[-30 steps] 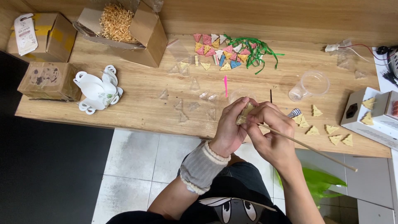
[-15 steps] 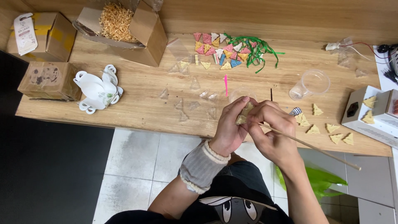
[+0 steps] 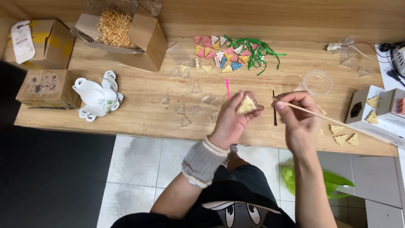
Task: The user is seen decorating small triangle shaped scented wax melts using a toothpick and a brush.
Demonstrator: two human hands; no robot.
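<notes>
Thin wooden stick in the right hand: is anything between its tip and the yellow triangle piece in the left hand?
Nothing visible. The thin wooden stick, pinched by the right hand, points toward the yellow triangle piece in the left hand; only open air separates them.

along the desk's (image 3: pixel 139 114) far edge an open cardboard box (image 3: pixel 126 36) holds straw-coloured shreds. two closed cardboard boxes (image 3: pixel 40 63) sit at the left end, with a white plastic holder (image 3: pixel 97 98) just beside them. coloured triangles (image 3: pixel 219 52) and green ribbon (image 3: pixel 257 52) lie mid-desk by the far edge. a clear round lid (image 3: pixel 317 82) lies toward the right end, near white boxes (image 3: pixel 379 109) at the right edge.
</notes>
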